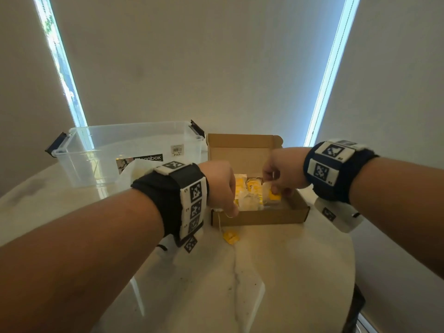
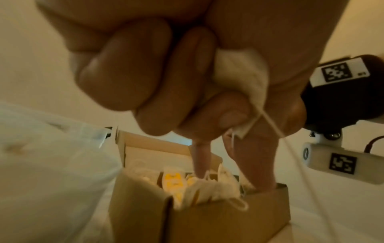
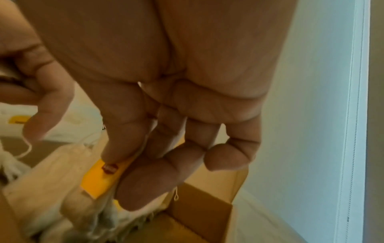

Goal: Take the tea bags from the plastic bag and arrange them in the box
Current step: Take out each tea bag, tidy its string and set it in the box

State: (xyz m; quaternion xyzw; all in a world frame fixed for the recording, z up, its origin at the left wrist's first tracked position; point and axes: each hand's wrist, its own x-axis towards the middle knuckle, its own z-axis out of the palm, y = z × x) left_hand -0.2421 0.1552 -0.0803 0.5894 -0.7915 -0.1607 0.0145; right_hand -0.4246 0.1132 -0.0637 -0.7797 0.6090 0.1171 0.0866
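Observation:
An open cardboard box (image 1: 259, 217) stands mid-table with several tea bags (image 1: 249, 193) inside, white with yellow tags. My left hand (image 1: 230, 210) hovers at the box's front left corner and grips a white tea bag (image 2: 241, 72) in its curled fingers. That bag's string hangs down outside the box to a yellow tag (image 1: 230, 237) lying on the table. My right hand (image 1: 274, 183) reaches into the right side of the box. Its nearly straight fingers (image 3: 141, 189) press on a tea bag with a yellow tag (image 3: 97, 180). The white plastic bag (image 1: 134, 174) lies left of the box.
A clear plastic storage bin (image 1: 96, 159) with dark clips stands at the back left, close beside the box. The round pale marble table (image 1: 264, 272) ends just right of the box. Closed blinds hang behind.

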